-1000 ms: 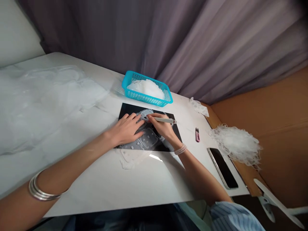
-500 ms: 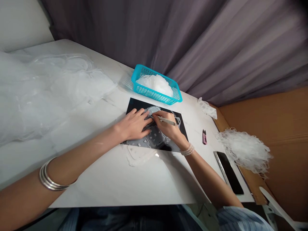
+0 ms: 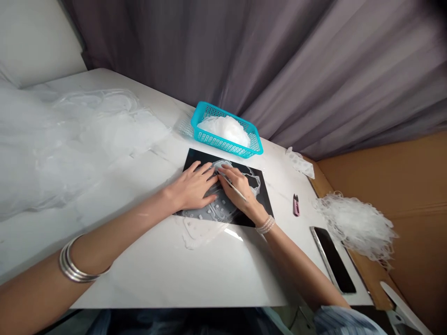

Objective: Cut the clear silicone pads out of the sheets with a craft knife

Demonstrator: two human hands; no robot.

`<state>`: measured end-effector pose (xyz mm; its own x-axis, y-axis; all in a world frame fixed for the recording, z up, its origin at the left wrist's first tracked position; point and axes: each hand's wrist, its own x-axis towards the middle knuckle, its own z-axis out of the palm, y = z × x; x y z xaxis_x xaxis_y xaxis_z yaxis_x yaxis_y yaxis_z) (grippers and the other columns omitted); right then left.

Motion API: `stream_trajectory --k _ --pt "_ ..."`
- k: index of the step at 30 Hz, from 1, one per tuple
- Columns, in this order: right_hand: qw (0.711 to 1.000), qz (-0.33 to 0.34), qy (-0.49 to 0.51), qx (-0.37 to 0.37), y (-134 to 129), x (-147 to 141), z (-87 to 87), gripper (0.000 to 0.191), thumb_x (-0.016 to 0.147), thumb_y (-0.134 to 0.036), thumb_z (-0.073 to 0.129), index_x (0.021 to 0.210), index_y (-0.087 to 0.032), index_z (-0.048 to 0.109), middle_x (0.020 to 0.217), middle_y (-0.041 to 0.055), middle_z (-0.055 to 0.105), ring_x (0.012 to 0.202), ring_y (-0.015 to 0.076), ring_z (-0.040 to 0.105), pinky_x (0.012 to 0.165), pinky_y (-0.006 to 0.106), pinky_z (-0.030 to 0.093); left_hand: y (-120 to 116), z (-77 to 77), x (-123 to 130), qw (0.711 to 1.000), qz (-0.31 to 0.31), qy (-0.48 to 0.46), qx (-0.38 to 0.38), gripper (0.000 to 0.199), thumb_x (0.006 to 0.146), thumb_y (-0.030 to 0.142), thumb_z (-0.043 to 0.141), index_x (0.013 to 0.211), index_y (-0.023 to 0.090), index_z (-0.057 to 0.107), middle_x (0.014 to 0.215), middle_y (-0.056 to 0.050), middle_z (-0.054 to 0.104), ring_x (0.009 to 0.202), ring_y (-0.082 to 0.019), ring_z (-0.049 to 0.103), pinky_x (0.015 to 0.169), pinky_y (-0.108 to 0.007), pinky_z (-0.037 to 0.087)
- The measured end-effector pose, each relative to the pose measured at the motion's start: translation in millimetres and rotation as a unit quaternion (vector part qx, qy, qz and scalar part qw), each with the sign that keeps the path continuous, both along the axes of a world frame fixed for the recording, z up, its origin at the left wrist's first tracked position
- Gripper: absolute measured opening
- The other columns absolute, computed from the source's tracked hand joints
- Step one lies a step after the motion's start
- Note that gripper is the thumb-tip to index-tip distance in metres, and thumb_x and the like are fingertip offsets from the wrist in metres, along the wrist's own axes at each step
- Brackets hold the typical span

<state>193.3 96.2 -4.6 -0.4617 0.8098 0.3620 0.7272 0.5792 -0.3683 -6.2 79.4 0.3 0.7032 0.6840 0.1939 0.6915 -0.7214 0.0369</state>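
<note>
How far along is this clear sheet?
Done, it seems: white strips heaped in the blue basket, more loose at right. In hand: left hand pins the clear sheet on the black mat; right hand holds a slim stylus against it. Left: the large clear film, seemingly unworked.

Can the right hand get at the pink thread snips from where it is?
Probably yes: the right hand sits near the pink thread snips, with only white tabletop between them, though it holds a slim tool.
</note>
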Motion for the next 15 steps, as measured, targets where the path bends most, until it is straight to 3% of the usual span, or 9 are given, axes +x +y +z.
stream_trajectory --k 2,7,9,12,15 --pt "0.999 0.030 -0.007 -0.019 2 2 2.0 0.033 0.102 -0.026 0.043 0.127 -0.021 0.064 0.128 0.0128 0.067 0.118 0.0262 0.063 0.103 0.045 0.050 1 -6.4 0 1.000 -0.006 -0.018 -0.004 0.057 0.097 0.046 0.041 0.138 0.008 0.053 0.151 -0.019 0.047 0.148 -0.032 0.030 0.121 -0.051 0.017" --pt "0.995 0.080 -0.049 -0.034 2 -7 3.2 0.037 0.098 -0.015 0.044 0.129 -0.020 0.062 0.127 0.0148 0.068 0.121 0.0273 0.062 0.106 0.046 0.047 2 -21.4 -2 0.997 0.008 -0.065 -0.031 0.060 0.096 0.046 0.043 0.144 0.010 0.047 0.155 -0.019 0.042 0.147 -0.029 0.033 0.121 -0.043 0.023" --pt "0.995 0.074 -0.001 -0.066 7 -9 0.8 0.035 0.095 -0.014 0.048 0.125 -0.021 0.065 0.124 0.0131 0.070 0.117 0.0271 0.065 0.104 0.045 0.049 2 -24.9 -3 0.997 0.009 -0.068 -0.028 0.060 0.097 0.046 0.043 0.146 0.011 0.046 0.155 -0.018 0.043 0.147 -0.029 0.033 0.121 -0.043 0.024" --pt "0.977 -0.042 0.174 -0.113 19 12 3.0 0.025 0.093 -0.026 0.052 0.108 -0.023 0.072 0.103 0.0089 0.076 0.094 0.0239 0.073 0.089 0.042 0.057 2 -25.4 -4 0.998 0.008 -0.066 -0.023 0.059 0.098 0.045 0.041 0.148 0.012 0.045 0.157 -0.017 0.040 0.148 -0.030 0.033 0.121 -0.044 0.024" --pt "0.944 -0.157 0.275 -0.092 23 76 19.4 0.031 0.092 -0.042 0.050 0.100 -0.021 0.072 0.084 0.0104 0.075 0.079 0.0241 0.074 0.077 0.043 0.060 0 -21.7 -4 0.997 0.015 -0.074 -0.028 0.057 0.099 0.044 0.040 0.149 0.017 0.045 0.160 -0.014 0.035 0.148 -0.029 0.032 0.121 -0.043 0.024"
